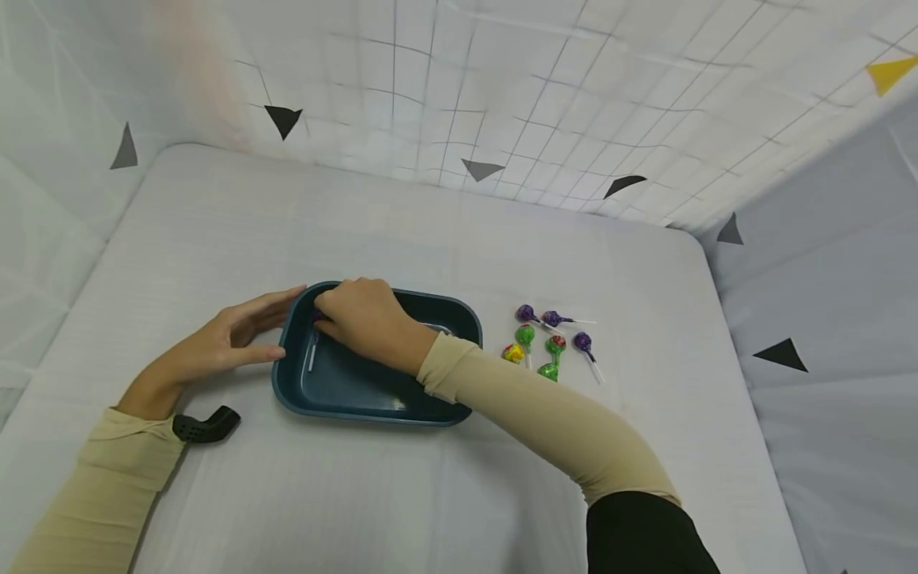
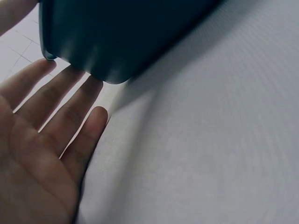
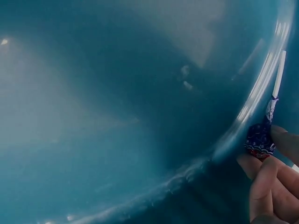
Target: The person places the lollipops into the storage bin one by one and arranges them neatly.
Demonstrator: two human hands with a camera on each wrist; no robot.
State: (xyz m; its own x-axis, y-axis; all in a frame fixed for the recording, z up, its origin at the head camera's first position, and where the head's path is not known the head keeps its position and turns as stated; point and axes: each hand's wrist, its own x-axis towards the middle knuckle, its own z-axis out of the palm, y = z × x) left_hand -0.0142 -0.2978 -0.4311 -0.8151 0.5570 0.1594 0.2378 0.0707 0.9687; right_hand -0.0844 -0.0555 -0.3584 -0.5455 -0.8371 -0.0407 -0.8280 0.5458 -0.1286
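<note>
A dark teal tray (image 1: pixel 373 416) with rounded corners sits on the white surface. My right hand (image 1: pixel 369 323) reaches down inside its left end and pinches a purple-wrapped lollipop (image 3: pixel 260 139) by the head, between thumb and fingertips. The lollipop's white stick (image 1: pixel 312 356) points toward the near side of the tray. At the tray's left end is my left hand (image 1: pixel 215 339), fingers spread and fairly straight. In the left wrist view, fingertips (image 2: pixel 96 84) touch or nearly touch the tray's outer wall. My right hand and forearm hide part of the tray's inside.
Right of the tray lies a loose group of lollipops: purple ones (image 1: pixel 582 343), green ones (image 1: pixel 526 334) and a yellow one (image 1: pixel 513 353). The right sleeve (image 1: pixel 545 414) passes close to them. White fabric walls (image 1: pixel 445 88) with dark triangles stand around the padded surface (image 1: pixel 344 494).
</note>
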